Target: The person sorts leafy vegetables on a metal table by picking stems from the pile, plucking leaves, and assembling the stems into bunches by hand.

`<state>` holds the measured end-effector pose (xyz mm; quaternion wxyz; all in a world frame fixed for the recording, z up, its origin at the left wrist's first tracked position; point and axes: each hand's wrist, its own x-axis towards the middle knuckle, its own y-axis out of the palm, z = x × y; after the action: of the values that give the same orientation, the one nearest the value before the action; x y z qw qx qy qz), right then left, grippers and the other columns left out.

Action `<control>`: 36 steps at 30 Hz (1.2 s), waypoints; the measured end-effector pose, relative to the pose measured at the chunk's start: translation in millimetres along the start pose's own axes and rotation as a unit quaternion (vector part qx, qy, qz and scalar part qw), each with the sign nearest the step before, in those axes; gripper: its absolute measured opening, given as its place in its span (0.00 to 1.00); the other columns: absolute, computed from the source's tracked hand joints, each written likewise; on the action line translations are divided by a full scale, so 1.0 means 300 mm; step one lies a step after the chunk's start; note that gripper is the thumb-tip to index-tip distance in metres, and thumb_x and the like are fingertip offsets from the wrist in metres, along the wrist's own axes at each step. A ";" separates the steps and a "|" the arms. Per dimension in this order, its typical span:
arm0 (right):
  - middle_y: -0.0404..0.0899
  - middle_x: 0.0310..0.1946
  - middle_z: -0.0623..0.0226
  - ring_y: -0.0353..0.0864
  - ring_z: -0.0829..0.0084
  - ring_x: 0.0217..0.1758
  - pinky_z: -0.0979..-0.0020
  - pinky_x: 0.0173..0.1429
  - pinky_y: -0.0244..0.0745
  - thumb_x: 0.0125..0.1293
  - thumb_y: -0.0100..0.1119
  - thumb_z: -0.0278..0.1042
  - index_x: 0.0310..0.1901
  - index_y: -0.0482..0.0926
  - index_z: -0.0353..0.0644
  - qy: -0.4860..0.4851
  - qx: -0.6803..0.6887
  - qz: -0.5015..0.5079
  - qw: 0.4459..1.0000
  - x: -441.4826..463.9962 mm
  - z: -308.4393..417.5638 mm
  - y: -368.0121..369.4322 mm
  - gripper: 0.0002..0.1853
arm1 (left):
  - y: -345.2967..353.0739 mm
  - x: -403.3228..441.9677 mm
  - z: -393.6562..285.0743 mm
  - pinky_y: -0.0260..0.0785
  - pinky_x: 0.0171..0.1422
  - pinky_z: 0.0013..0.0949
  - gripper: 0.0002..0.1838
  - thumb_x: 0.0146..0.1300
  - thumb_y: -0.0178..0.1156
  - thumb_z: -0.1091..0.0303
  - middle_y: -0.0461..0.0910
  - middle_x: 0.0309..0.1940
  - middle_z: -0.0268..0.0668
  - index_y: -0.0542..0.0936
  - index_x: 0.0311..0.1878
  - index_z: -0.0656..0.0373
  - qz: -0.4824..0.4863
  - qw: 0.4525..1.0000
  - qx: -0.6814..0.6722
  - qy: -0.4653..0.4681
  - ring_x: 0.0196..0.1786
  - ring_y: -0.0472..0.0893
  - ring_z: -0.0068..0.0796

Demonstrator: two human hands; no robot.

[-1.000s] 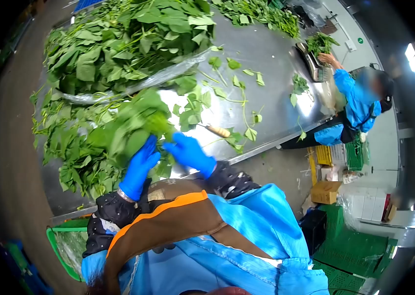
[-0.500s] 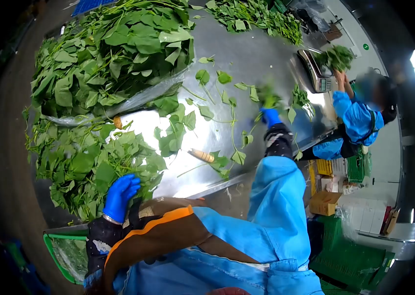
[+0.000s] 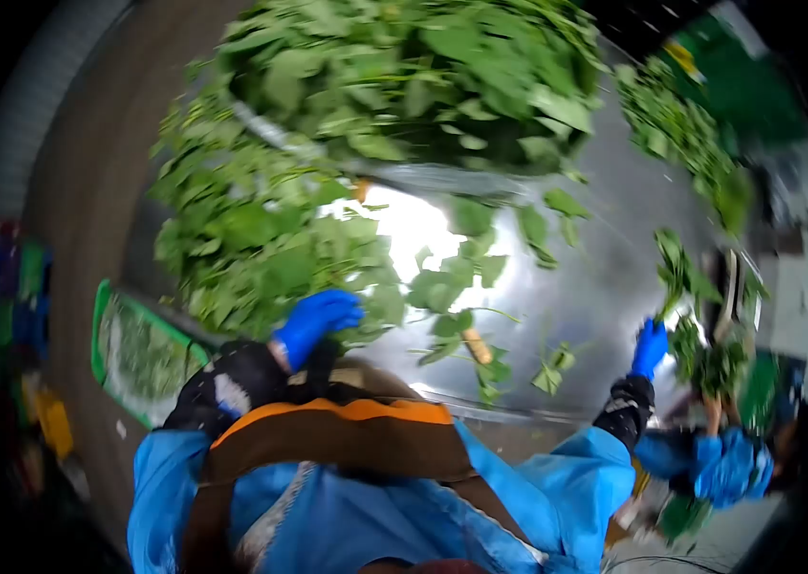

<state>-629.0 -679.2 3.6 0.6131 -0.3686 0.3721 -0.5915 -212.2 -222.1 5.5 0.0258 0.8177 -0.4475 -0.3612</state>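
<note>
My left hand (image 3: 316, 325), in a blue glove, is over the near edge of the loose leafy stems (image 3: 261, 239) on the metal table; its fingers are bent and partly blurred. Far to the right, my gloved right hand (image 3: 651, 346) is closed around the lower end of a small bunch of leafy greens (image 3: 676, 273). More cut leaves (image 3: 447, 287) and a wooden-looking handle (image 3: 477, 345) lie between my hands. Behind them a large heap of greens (image 3: 404, 86) rests on clear plastic.
A co-worker (image 3: 731, 464) in blue holds greens beside a scale (image 3: 731, 292) at the right. Another row of greens (image 3: 676, 129) lies at the back right. A green-rimmed basket (image 3: 151, 359) stands at the near left, below the metal table (image 3: 605, 220).
The view has turned to the right. My right hand has gone from the leaves near my left hand to the table's right side, with a bunch in it. My left hand stays by the loose stems.
</note>
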 end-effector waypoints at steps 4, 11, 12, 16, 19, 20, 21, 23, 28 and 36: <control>0.77 0.33 0.46 0.75 0.48 0.38 0.55 0.41 0.69 0.56 0.55 0.47 0.38 0.76 0.35 -0.079 -0.253 0.019 0.964 -0.006 -0.232 0.123 0.20 | 0.001 -0.017 -0.020 0.68 0.50 0.27 0.12 0.60 0.52 0.72 0.78 0.38 0.39 0.74 0.46 0.66 -0.026 0.994 0.101 0.035 0.42 0.77 0.27; 0.76 0.38 0.59 0.76 0.61 0.38 0.64 0.43 0.70 0.50 0.64 0.38 0.43 0.75 0.38 -0.131 0.152 0.124 0.972 -0.514 0.201 0.132 0.19 | 0.081 0.015 -0.114 0.68 0.50 0.32 0.18 0.53 0.61 0.65 0.77 0.44 0.38 0.75 0.48 0.56 -0.019 0.872 0.410 0.268 0.45 0.77 0.32; 0.76 0.37 0.59 0.76 0.61 0.38 0.65 0.42 0.70 0.50 0.64 0.37 0.43 0.75 0.39 -0.180 0.115 0.197 0.957 -0.617 0.291 0.163 0.19 | 0.083 0.049 -0.098 0.62 0.57 0.37 0.23 0.49 0.63 0.60 0.73 0.50 0.40 0.74 0.51 0.53 -0.012 0.798 0.508 0.324 0.52 0.72 0.38; 0.76 0.35 0.57 0.78 0.63 0.38 0.67 0.40 0.70 0.49 0.64 0.34 0.41 0.75 0.41 -0.317 -0.018 0.295 0.901 -0.877 0.400 0.278 0.17 | 0.064 0.149 -0.028 0.38 0.69 0.51 0.36 0.47 0.61 0.47 0.56 0.63 0.41 0.63 0.62 0.40 0.010 0.629 0.703 0.333 0.66 0.54 0.44; 0.78 0.37 0.63 0.77 0.73 0.38 0.71 0.42 0.70 0.54 0.61 0.30 0.46 0.74 0.37 -0.174 0.159 0.314 0.920 -0.856 0.332 0.237 0.17 | -0.049 0.118 0.010 0.33 0.70 0.51 0.34 0.49 0.57 0.44 0.52 0.66 0.38 0.62 0.62 0.38 0.005 0.573 0.754 0.322 0.68 0.50 0.42; 0.77 0.37 0.65 0.75 0.76 0.39 0.72 0.42 0.70 0.55 0.60 0.29 0.47 0.74 0.37 -0.162 0.194 0.293 0.922 -0.828 0.327 0.209 0.17 | -0.079 0.104 0.024 0.33 0.70 0.51 0.33 0.50 0.56 0.44 0.52 0.66 0.37 0.62 0.62 0.38 -0.017 0.569 0.753 0.329 0.68 0.50 0.41; 0.77 0.37 0.67 0.74 0.78 0.39 0.73 0.42 0.70 0.56 0.59 0.28 0.47 0.73 0.37 -0.147 0.227 0.273 0.923 -0.810 0.324 0.187 0.17 | -0.109 0.090 0.037 0.32 0.70 0.50 0.32 0.52 0.55 0.45 0.52 0.66 0.37 0.62 0.62 0.38 -0.038 0.566 0.753 0.334 0.68 0.50 0.40; 0.77 0.37 0.66 0.74 0.76 0.37 0.74 0.41 0.70 0.56 0.58 0.26 0.47 0.74 0.38 -0.156 0.217 0.229 0.936 -0.790 0.319 0.208 0.16 | -0.166 0.060 0.029 0.31 0.70 0.51 0.29 0.54 0.53 0.47 0.53 0.66 0.34 0.65 0.60 0.40 -0.072 0.575 0.755 0.308 0.69 0.49 0.38; 0.70 0.36 0.62 0.72 0.67 0.38 0.69 0.45 0.67 0.48 0.60 0.27 0.40 0.71 0.40 -0.244 0.039 0.140 0.959 -0.907 0.461 0.385 0.15 | -0.400 0.033 -0.003 0.31 0.69 0.54 0.28 0.53 0.55 0.49 0.54 0.66 0.32 0.68 0.58 0.44 -0.188 0.565 0.744 0.304 0.69 0.49 0.37; 0.72 0.33 0.63 0.72 0.69 0.34 0.69 0.40 0.68 0.55 0.58 0.34 0.44 0.70 0.36 -0.183 0.013 0.129 0.974 -0.979 0.541 0.531 0.17 | -0.897 -0.009 -0.188 0.31 0.68 0.55 0.28 0.53 0.54 0.50 0.51 0.67 0.31 0.68 0.58 0.45 -0.320 0.565 0.715 0.261 0.70 0.47 0.35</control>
<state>-419.2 -379.1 -59.2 0.7470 -0.4114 0.2900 -0.4344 13.4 -74.8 -49.7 -0.5683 0.7177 -0.2425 0.3211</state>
